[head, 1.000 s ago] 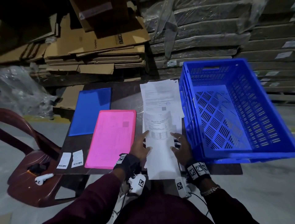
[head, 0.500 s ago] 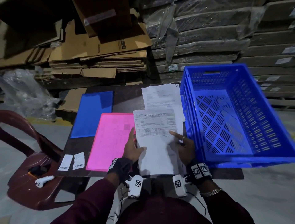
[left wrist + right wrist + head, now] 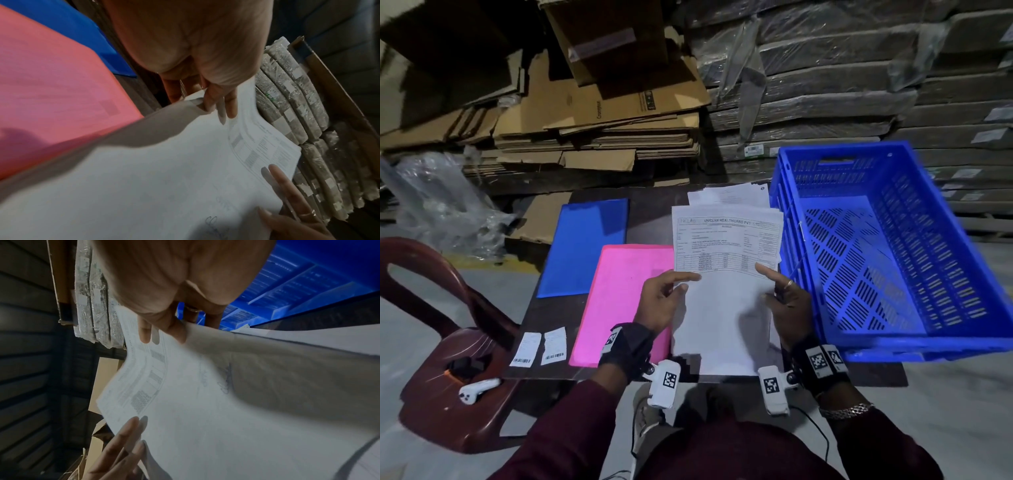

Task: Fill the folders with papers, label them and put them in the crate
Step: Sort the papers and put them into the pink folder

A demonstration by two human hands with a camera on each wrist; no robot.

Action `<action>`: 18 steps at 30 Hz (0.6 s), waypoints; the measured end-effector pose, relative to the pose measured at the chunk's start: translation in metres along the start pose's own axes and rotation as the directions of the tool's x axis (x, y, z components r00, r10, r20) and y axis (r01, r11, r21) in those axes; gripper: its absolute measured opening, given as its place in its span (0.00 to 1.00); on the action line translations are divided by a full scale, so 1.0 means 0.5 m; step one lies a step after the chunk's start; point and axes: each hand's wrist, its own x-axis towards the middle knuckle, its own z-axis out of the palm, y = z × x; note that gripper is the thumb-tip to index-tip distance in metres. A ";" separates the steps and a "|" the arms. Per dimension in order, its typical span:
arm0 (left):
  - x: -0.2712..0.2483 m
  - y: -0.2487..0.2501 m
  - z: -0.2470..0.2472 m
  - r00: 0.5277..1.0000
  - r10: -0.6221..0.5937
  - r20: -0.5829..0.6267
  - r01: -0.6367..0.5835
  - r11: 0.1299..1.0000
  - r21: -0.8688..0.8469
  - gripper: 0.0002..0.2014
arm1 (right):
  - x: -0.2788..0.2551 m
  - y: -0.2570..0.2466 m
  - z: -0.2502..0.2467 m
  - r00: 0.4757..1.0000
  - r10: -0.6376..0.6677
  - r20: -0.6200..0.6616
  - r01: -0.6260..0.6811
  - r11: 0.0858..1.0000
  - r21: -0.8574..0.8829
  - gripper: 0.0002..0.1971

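Pen scrawl on papers [image 3: 205,402], wrist-views only

Pink folder [image 3: 619,301] and blue folder [image 3: 589,243] are seen on the dark brown bench [image 3: 650,219]. White papers [image 3: 726,274] are printed with black tables. Blue crate [image 3: 959,260] is patterned with slotted grids. White labels [image 3: 539,347] carry black barcodes.

A maroon plastic chair [image 3: 438,359] stands left of the table [image 3: 654,212]. Flattened cardboard [image 3: 599,113] and wrapped panels [image 3: 825,85] are stacked behind.
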 end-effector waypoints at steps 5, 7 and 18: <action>0.011 0.001 0.000 0.991 -0.004 -0.134 -0.004 0.998 -0.057 0.19 | 0.004 -0.003 -0.008 0.997 -0.046 0.067 0.039 0.994 0.106 0.25; 0.011 -0.011 0.007 0.986 -0.007 -0.168 -0.005 0.997 -0.073 0.18 | 0.003 0.003 -0.008 0.991 -0.086 0.106 0.071 0.987 0.145 0.20; -0.016 -0.067 0.033 0.971 -0.174 -0.163 0.169 0.985 -0.043 0.23 | 0.000 0.052 0.005 0.997 -0.034 0.075 0.043 0.992 -0.117 0.36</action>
